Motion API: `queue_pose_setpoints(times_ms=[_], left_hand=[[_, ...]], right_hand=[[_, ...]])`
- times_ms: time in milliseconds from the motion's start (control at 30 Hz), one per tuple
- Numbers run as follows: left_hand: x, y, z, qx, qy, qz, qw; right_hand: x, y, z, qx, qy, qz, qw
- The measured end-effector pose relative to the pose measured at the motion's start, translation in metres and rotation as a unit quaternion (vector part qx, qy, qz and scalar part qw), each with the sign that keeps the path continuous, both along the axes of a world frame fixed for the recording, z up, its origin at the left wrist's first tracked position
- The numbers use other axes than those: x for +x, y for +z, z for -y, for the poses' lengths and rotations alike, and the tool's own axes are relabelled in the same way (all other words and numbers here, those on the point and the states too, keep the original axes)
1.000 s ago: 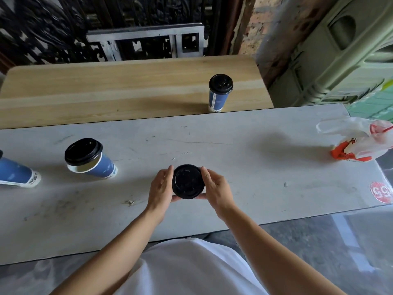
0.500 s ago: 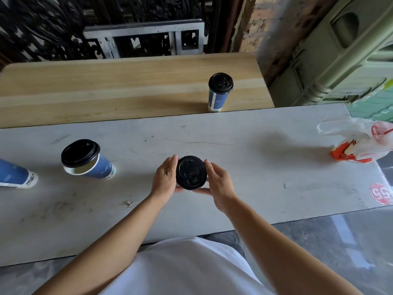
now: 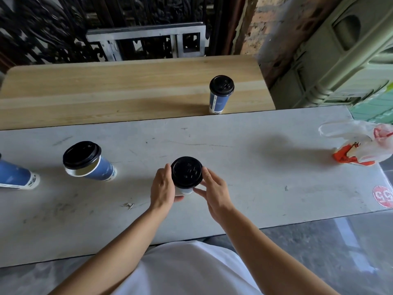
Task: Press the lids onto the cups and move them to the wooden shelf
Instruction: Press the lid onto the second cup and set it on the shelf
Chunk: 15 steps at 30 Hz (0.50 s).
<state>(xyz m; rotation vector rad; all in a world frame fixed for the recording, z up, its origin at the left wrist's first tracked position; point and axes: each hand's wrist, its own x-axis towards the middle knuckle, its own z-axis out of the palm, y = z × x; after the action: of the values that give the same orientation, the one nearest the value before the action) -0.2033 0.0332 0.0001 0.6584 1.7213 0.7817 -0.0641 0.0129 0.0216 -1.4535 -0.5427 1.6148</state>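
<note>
Both hands on it: my left hand (image 3: 162, 188) wraps the cup (image 3: 184, 190) at the middle of the counter (image 3: 255, 167), and my right hand (image 3: 217, 192) pinches it from the right, just under its black lid (image 3: 186, 172). Grip closed on the cup, both sides. There's open counter to the right, up to the plastic bag (image 3: 361, 145) at the right end and the red sticker (image 3: 382, 196) near it. Past the counter's far edge is the wooden shelf (image 3: 106, 90), bare board left of the shelf cup (image 3: 220, 96). Four cups in all: mine, the shelf cup, the left cup (image 3: 89, 162) and the leftmost cup (image 3: 14, 175), cut by the frame. Three lids showing.
</note>
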Motion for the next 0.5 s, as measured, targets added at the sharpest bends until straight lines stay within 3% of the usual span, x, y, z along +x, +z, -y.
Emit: queue_pose_setpoints(times_ms=[133,333,500], left_hand=[[0.000,-0.006,0.008,-0.004,-0.014,-0.007,1.000],[-0.005,-0.010,0.011,0.092,-0.061,-0.047,0.993],[-0.013,-0.015,0.003,0.108,-0.109,-0.017,0.988]], right_hand=[[0.000,-0.005,-0.002,-0.019,0.021,0.047,0.998],[0.006,-0.009,-0.003,-0.025,0.055,0.046,0.997],[0.010,-0.003,-0.007,-0.016,0.077,0.056,0.995]])
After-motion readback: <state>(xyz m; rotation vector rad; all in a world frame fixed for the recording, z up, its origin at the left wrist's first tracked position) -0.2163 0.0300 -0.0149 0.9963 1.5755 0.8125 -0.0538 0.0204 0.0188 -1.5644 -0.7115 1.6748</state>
